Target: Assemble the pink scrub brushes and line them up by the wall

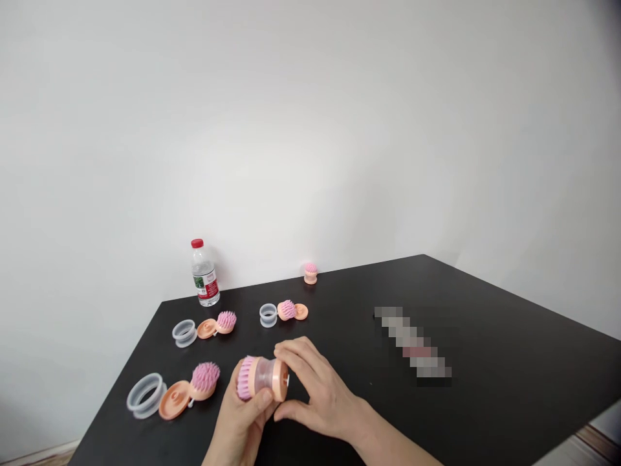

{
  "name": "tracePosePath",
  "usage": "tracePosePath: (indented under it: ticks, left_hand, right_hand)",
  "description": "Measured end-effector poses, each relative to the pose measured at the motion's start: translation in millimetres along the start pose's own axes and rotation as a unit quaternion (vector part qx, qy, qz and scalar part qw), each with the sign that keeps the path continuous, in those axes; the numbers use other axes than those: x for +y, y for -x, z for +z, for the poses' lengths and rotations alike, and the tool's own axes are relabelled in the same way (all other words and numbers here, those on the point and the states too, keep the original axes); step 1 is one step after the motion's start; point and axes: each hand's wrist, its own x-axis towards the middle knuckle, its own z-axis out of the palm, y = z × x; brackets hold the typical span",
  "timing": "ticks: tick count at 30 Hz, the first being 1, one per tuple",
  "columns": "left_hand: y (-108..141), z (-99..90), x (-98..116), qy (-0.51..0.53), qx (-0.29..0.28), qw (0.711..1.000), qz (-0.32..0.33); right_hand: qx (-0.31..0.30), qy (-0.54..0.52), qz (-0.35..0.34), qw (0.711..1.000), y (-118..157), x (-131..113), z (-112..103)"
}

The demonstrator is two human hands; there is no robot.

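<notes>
My left hand (245, 411) is wrapped round a scrub brush (266, 377) with pink bristles, a clear middle and a peach cap. The brush lies on its side above the table, bristles to the left and cap to the right. At the cap end is my right hand (320, 391), its fingers and thumb curved apart around the cap. The fingertips are close to the cap's upper edge; whether they touch it I cannot tell. A small white tip sticks out of the cap's end.
Three sets of brush parts lie on the black table (485, 310): clear rings (146, 396), peach caps (174, 400) and pink bristle heads (206, 378). A whole brush (310, 274) and a water bottle (206, 278) stand by the wall. A pixelated strip (412, 343) lies at right.
</notes>
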Motion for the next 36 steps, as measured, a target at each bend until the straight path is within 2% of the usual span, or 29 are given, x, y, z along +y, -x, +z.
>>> tracePosePath:
  ticks: [9, 14, 23, 26, 30, 33, 36]
  left_hand:
    - [1, -0.1, 4, -0.014, -0.021, 1.0, 0.005]
    - [-1, -2.5, 5, 0.007, -0.017, 1.0, 0.0]
    - [-4, -13.9, 6, 0.088, -0.092, 0.991, -0.034]
    - [-4, -13.6, 7, 0.066, -0.084, 0.994, -0.028]
    - [-5, -15.7, 9, 0.002, -0.115, 0.993, -0.013]
    - [-7, -17.9, 9, -0.041, -0.12, 0.992, 0.004]
    - [-7, -15.5, 10, -0.057, -0.098, 0.993, 0.029]
  right_hand:
    - [0.037, -0.003, -0.003, 0.999, 1, -1, 4]
    - [0.014, -0.01, -0.007, 1.0, 1, -2, 2]
    - [0.029, -0.063, 0.003, 0.998, -1, -1, -1]
    - [0.03, -0.08, 0.002, 0.996, -1, -2, -2]
    - [0.025, -0.101, 0.018, 0.994, 0, -2, -3]
    - [0.019, -0.119, 0.052, 0.991, 2, 0, -2]
    - [0.027, -0.147, 0.097, 0.984, 4, 4, -1]
